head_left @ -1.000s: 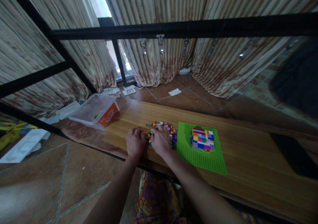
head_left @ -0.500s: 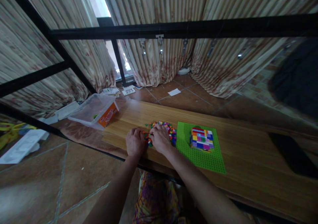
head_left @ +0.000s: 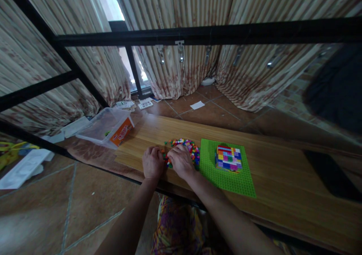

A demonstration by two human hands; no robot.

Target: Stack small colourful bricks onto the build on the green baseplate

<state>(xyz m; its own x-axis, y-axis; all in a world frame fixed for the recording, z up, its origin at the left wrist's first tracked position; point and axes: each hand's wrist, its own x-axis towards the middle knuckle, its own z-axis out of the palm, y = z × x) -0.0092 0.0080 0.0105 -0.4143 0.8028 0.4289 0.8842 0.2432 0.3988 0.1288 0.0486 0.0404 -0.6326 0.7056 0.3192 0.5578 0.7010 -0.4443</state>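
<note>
Sorting loose bricks (head_left: 195, 150) looks like the step in hand; they lie on the table (head_left: 271, 172) at nine o'clock from the green baseplate (head_left: 209, 172). Next move likely calls for a fine fingertip pinch. Right hand (head_left: 180, 160) arches palm-down over them, left hand (head_left: 153, 162) curls at their nine o'clock. Bricks in either grip: cannot tell. Clear box (head_left: 123, 131) toward ten o'clock.

Loose bricks (head_left: 195, 149) over there show red, orange, blue, green, pink and white; the block (head_left: 228, 158) is a patchwork of purple, yellow, red, white and blue. The plate (head_left: 226, 181) is bright lime green, the table (head_left: 277, 168) brown wood grain. Cream-and-brown striped curtains (head_left: 198, 6) carry reddish blotches. The trousers (head_left: 175, 228) swirl purple and yellow, and the clear box (head_left: 98, 125) wears an orange label (head_left: 123, 132), lettered white.
</note>
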